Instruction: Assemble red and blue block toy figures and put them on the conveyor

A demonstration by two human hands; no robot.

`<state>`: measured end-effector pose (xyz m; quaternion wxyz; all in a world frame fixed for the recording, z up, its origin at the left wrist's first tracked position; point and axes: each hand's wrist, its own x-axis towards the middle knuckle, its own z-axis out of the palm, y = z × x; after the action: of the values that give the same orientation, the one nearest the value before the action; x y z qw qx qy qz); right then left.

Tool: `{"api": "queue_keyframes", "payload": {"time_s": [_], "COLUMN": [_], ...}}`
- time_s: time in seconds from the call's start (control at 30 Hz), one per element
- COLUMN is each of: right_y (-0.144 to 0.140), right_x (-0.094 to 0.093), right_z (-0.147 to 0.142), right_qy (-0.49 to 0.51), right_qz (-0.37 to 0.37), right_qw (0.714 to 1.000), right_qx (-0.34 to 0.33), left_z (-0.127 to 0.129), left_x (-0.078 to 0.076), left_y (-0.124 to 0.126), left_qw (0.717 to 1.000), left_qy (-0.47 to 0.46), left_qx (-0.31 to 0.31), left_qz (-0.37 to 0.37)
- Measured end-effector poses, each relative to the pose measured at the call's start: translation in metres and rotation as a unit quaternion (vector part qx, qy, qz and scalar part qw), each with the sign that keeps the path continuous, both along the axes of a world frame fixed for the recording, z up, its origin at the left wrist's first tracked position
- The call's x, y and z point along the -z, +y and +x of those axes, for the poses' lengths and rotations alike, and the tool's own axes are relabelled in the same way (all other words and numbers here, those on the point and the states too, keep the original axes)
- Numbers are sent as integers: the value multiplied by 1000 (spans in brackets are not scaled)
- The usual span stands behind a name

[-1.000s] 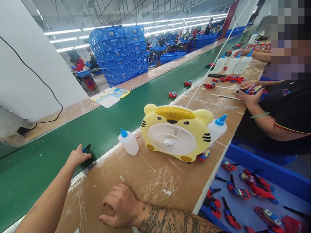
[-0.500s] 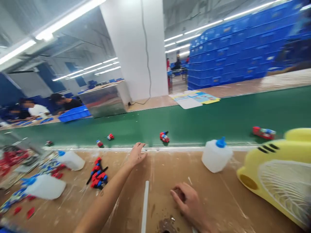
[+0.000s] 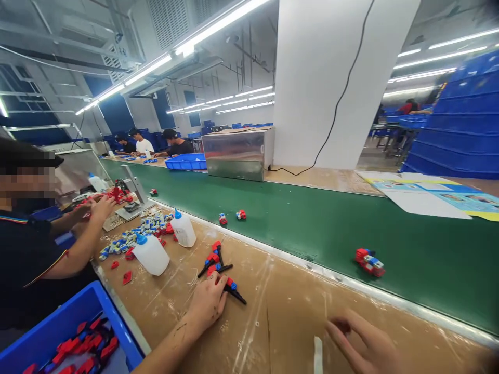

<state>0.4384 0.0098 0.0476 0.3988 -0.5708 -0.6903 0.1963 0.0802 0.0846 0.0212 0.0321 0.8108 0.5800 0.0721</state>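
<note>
Toy parts (image 3: 220, 270) | left hand (image 3: 208, 304) now touching | previously at belt edge

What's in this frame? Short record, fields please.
left hand: flat on the workbench, fingers touching a red, blue and black toy part
right hand: open, blurred, hovering over the bench beside a white strip
near left hand: more toy parts, two white squeeze bottles
conveyor: green belt, assembled toy riding it
bin: blue, red parts inside
co-worker: seated at left, handling parts
</note>
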Motion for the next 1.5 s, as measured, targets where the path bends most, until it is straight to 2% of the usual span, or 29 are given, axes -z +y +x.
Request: {"api": "queue_keyframes", "payload": {"time_s": [0.07, 0.1, 0.2, 0.3, 0.4, 0.5, 0.6, 0.67, 0.8, 0.83, 0.87, 0.97, 1.07, 1.13, 1.2, 1.27, 1.3, 1.33, 1.4, 1.47, 1.5], "right_y": [66, 104, 219, 307, 350, 355, 326, 285, 164, 131, 97, 4, -63, -90, -104, -111, -113, -114, -115, -114, -114], "right_x": [-18, -23, -25, -15, -1, 10, 12, 7, -6, -7, -7, -1, 7, 13, 17, 22, 24, 27, 33, 40, 43], "right_z": [-35, -54, -111, -160, -191, -194, -166, -132, -44, -22, -2, 41, 51, 48, 46, 47, 49, 51, 56, 60, 61], "right_qy": [-52, -80, -105, -128, -135, -113, -55, 8, 165, 224, 320, 522, 613, 657, 688, 699, 697, 693, 690, 696, 701], "right_qz": [-26, -58, -96, -95, -101, -119, -132, -140, -144, -146, -156, -181, -193, -192, -182, -181, -181, -183, -182, -174, -169], "right_qw": [996, 992, 988, 987, 986, 986, 989, 989, 974, 962, 934, 834, 766, 728, 702, 692, 694, 697, 700, 695, 692], "right_qx": [-67, -77, -52, -11, 12, 4, -27, -50, -57, -52, -43, -3, 25, 21, 6, -13, -22, -29, -40, -40, -38], "left_z": [-2, -4, -9, -10, -9, -7, -8, -9, -5, -2, 3, 26, 58, 79, 95, 106, 111, 115, 122, 131, 136], "left_x": [2, 2, 1, -2, -3, -4, -9, -14, -22, -24, -24, -24, -21, -21, -24, -32, -37, -43, -56, -69, -74], "left_y": [3, 5, 7, 9, 12, 11, 5, 2, -2, -4, -8, -27, -53, -70, -84, -97, -102, -107, -114, -120, -122], "left_qw": [1000, 1000, 999, 997, 993, 990, 990, 981, 955, 944, 931, 876, 827, 788, 717, 647, 635, 648, 725, 806, 828], "left_qy": [-5, -7, -14, -24, -20, -20, -72, -146, -264, -295, -329, -429, -491, -532, -594, -635, -634, -613, -531, -402, -328], "left_qx": [6, 9, 31, 72, 117, 127, 81, 48, 24, 19, 13, 2, 0, 11, 34, 70, 94, 124, 208, 325, 385], "left_qz": [-5, -7, -8, -4, -23, -54, -93, -121, -137, -144, -157, -220, -275, -310, -363, -417, -433, -434, -387, -290, -242]}}
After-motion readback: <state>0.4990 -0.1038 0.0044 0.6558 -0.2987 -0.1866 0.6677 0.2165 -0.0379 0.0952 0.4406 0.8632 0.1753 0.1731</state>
